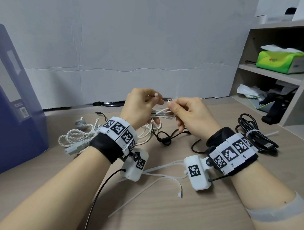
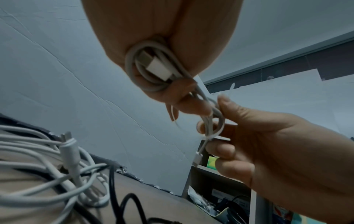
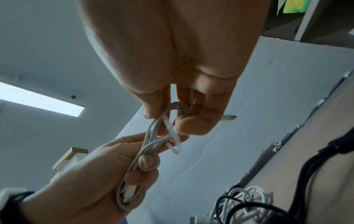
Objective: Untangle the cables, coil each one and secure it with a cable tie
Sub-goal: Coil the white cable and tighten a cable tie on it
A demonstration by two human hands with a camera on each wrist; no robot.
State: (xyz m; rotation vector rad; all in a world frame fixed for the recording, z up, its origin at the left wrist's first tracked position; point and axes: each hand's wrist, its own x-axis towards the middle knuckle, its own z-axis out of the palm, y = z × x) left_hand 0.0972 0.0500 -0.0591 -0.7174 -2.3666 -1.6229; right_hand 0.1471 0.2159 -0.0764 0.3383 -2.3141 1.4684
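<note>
The step in hand is tying the white coil (image 1: pixel 161 113), which is held up above the desk (image 1: pixel 171 211). The left hand (image 1: pixel 140 106) has its grip closed around the coil. The right hand (image 1: pixel 188 112) pinches the cable tie (image 3: pixel 172 133) that loops around it. Next, I judge, the tie's tail must go through its head and be pulled tight. A black bundle (image 1: pixel 255 135) already has its tie; other cables (image 1: pixel 81 137) lie loose on the desk.

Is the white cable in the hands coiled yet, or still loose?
Coiled: the white cable lies in bunched loops in the left hand. The right hand pinches its far end.
</note>
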